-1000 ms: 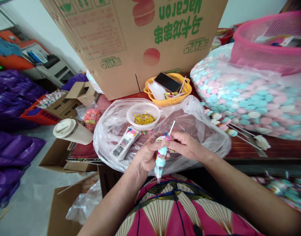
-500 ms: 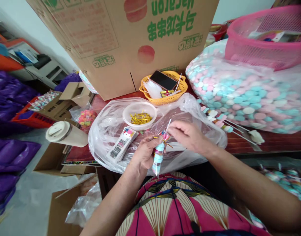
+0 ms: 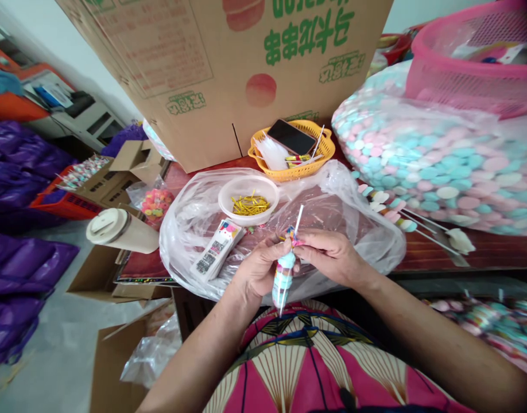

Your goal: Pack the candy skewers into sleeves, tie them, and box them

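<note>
Left hand [image 3: 258, 268]: closed around bagged candy skewer [image 3: 283, 280], upright above lap, before plastic sheet [image 3: 194, 218].
Right hand [image 3: 329, 255]: pinches bag neck beside white stick [image 3: 298, 219].
Advice: keep neck bunched tight, twist close against top candy.
Nearby: bowl of gold ties [image 3: 248, 199].

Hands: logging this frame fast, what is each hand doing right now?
Left hand: closed around the bagged candy stick, holding it upright.
Right hand: fingers pinched shut at the top of the candy stick, by its white stick end.
</note>
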A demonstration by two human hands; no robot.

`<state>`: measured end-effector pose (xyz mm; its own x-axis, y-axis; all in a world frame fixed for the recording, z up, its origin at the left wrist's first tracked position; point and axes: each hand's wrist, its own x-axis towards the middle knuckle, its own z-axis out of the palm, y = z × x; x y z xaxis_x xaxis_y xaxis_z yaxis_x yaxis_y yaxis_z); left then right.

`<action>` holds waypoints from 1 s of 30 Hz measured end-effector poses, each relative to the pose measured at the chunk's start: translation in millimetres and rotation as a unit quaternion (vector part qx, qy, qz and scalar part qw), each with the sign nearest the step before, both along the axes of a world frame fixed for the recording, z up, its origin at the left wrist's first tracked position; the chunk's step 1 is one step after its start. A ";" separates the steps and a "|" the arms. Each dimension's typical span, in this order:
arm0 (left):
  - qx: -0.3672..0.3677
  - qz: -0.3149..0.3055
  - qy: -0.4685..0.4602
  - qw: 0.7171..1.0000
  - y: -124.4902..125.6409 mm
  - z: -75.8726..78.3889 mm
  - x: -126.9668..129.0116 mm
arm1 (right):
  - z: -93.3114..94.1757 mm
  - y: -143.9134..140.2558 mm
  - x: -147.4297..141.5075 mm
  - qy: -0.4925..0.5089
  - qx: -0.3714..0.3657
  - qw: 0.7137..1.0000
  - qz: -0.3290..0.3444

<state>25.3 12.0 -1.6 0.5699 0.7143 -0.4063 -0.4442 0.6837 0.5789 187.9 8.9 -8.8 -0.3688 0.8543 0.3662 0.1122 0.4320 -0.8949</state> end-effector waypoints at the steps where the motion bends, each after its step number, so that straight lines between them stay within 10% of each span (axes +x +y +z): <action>1: -0.001 -0.034 -0.022 0.999 -0.2 -0.4 -1.2 | 0.9 2.1 2.2 0.010 -0.020 0.999 0.032; 6: 0.010 -0.063 -0.038 0.997 -2.3 -2.4 -4.0 | 1.1 9.8 8.0 0.003 -0.154 0.978 0.143; 13: 0.041 0.146 0.032 0.988 -6.2 -8.3 10.3 | -2.2 -0.9 -13.2 -0.021 -0.188 0.976 -0.110; 18: 0.073 0.224 0.066 0.970 -10.1 -12.0 19.1 | 2.3 -6.1 -15.3 -0.134 -0.013 0.977 -0.165; 25: 0.245 0.025 0.191 0.950 0.0 -7.9 -3.4 | 2.6 0.6 2.5 -0.319 0.169 0.932 -0.027; 30: 0.257 0.166 0.270 0.913 -1.5 -8.3 10.8 | -1.9 -1.5 -3.1 -0.442 0.257 0.855 -0.092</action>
<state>36.1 10.5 -9.9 0.1024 0.9866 -0.1270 -0.1329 0.1401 0.9812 184.8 7.4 -10.7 -0.5717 0.7378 0.3589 0.7545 0.6446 -0.1233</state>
